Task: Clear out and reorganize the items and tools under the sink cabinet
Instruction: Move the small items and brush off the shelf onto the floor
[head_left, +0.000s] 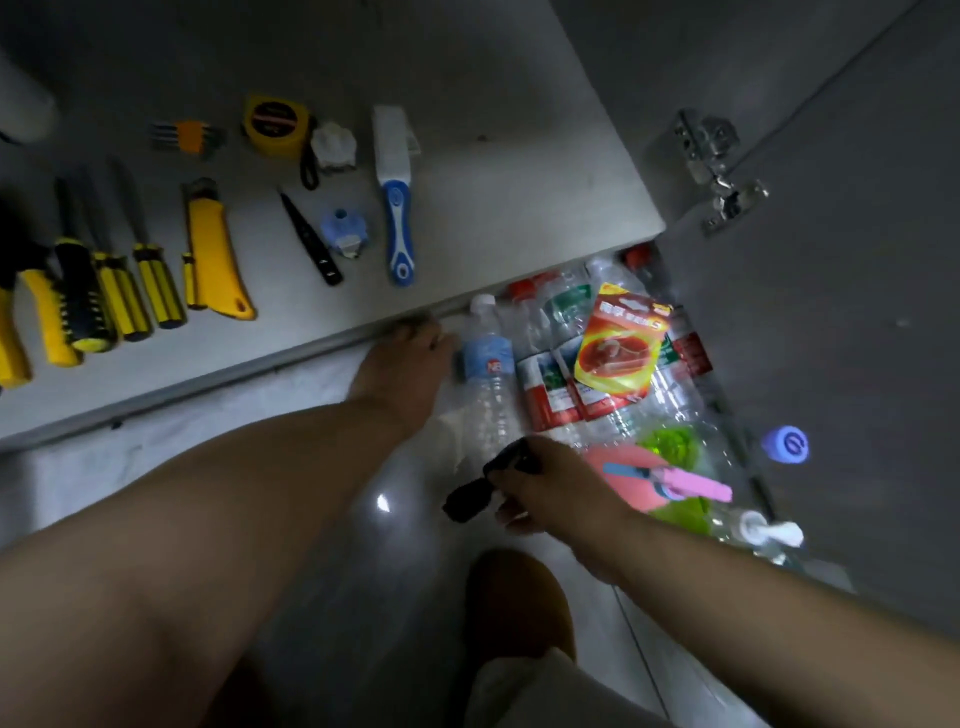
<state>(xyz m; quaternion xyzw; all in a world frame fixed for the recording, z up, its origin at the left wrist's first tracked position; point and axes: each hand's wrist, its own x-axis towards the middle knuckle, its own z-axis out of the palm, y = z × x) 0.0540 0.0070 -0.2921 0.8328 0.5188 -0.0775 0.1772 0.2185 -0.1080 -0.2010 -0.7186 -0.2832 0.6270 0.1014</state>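
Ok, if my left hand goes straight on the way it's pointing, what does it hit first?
The front edge of the grey board. The fingertips of your left hand look to be at it already, though depth is unclear. The blue-label bottle lies just right of that line.

Across the upper left, a pale grey cabinet board carried yellow-handled screwdrivers, a yellow utility knife and a yellow tape measure (all in rows).

My left arm stretches forward, the left hand back-up, its fingertips bent down and hard to make out. My right arm angles in, the right hand curled around a black object.
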